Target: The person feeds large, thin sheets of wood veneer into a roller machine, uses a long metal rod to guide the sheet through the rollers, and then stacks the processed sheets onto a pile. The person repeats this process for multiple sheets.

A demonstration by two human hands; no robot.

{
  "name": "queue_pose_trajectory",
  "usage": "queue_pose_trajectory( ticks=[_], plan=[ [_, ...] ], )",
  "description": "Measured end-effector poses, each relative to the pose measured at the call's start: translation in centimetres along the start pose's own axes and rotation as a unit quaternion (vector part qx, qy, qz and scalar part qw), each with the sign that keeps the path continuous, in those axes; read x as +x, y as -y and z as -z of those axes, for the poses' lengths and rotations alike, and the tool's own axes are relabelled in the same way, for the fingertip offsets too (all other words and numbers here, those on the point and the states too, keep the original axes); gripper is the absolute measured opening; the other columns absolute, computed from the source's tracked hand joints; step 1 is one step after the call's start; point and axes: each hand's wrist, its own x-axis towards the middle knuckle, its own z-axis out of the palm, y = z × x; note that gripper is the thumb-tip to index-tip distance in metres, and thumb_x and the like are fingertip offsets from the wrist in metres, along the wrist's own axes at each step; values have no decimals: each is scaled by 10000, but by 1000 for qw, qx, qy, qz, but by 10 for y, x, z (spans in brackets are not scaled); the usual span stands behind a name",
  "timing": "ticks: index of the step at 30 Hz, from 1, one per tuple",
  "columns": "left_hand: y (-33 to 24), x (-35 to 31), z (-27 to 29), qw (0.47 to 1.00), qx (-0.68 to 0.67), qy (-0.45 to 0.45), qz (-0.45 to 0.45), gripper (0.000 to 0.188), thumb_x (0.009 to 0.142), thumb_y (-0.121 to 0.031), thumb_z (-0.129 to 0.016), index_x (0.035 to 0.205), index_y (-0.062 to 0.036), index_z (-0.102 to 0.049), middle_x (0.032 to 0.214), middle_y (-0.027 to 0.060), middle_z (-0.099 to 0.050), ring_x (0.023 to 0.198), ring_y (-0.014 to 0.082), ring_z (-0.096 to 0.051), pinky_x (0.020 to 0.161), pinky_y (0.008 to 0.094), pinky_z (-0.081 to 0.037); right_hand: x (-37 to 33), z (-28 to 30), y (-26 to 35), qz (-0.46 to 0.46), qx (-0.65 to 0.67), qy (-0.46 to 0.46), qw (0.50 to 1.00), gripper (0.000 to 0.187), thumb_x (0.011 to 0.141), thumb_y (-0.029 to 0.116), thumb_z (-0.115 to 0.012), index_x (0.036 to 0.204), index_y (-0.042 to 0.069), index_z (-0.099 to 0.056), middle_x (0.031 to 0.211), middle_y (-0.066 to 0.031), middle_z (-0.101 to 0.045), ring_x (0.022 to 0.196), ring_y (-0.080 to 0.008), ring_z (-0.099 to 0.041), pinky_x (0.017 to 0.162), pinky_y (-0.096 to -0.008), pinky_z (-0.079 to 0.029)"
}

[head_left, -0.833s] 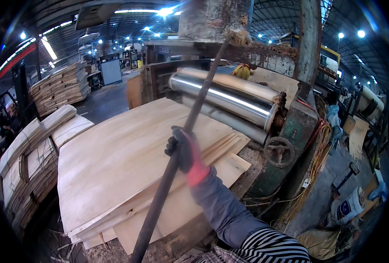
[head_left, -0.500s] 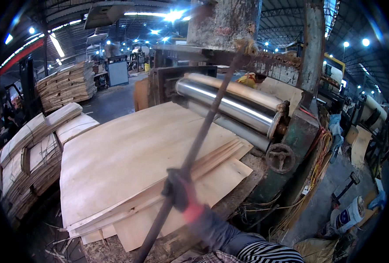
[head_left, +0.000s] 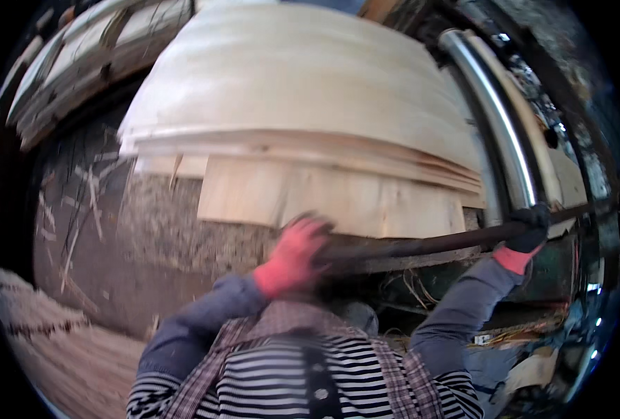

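Observation:
A long dark metal pole [head_left: 436, 244] slants across in front of the veneer sheets, its far end reaching the machine frame at the right. My right hand [head_left: 530, 229], in a black and pink glove, is closed around it beside the end of the shiny roller [head_left: 502, 119]. Close to the pole's near end is my left hand [head_left: 294, 253], in a matching glove. Motion smears its fingers, so I cannot tell whether they grip the pole. Just beyond both hands lies the stack of pale veneer sheets [head_left: 303, 77], with a lower sheet [head_left: 338, 195] sticking out toward me.
Bundled veneer stacks [head_left: 100, 63] stand at the far left. Wood scraps [head_left: 90, 188] litter the floor on the left. More stacked wood [head_left: 58, 342] is at the lower left. Wires and cords [head_left: 491, 339] hang by the machine at the lower right.
The view has tipped downward. My right hand has moved right with the pole, which has swung from steep to nearly level. My left hand has come into view near the pole's near end.

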Motion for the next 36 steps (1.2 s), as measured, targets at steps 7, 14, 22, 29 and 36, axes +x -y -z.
queue_pose_trajectory(
  ticks=[7,14,22,29,36],
  plan=[
    [31,-55,26,974,36,-82,209,618,620,-112,-679,1203,-76,-477,1309,164,-358,1216,332,-326,1023,394,-267,7,73,-40,38,-188,-50,980,428,865,109,-446,1268,-16,-377,593,57,-303,498,-44,-322,491,-193,-338],
    [66,-156,129,902,159,-213,339,544,673,42,-585,1199,-48,-478,1286,146,-401,1206,294,-364,1013,365,-291,-20,49,-69,81,-243,-79,963,473,882,198,-423,1276,-53,-350,627,41,-378,542,-65,-402,525,-224,-393],
    [152,-252,256,883,95,-345,305,475,775,-23,-563,1232,-10,-433,1270,150,-421,1185,281,-398,992,359,-312,-115,-31,-214,208,-674,-365,607,618,830,164,-544,1347,43,-228,1363,-154,-293,1228,-273,-334,1046,-388,-268],
    [186,-334,376,864,81,-318,380,502,769,-10,-581,1238,-4,-404,1263,165,-408,1166,288,-419,984,352,-338,-143,-306,-509,142,-801,151,561,758,757,220,-635,1350,9,-213,1373,-199,-244,1295,-307,-209,1064,-407,-171],
    [198,-398,428,842,71,-321,428,525,766,1,-595,1247,0,-383,1242,164,-416,1124,255,-458,939,336,-388,-45,-394,-668,116,-883,153,430,718,829,495,-434,1357,46,-245,1395,-140,-269,1290,-276,-240,1063,-460,-124]
  ],
)
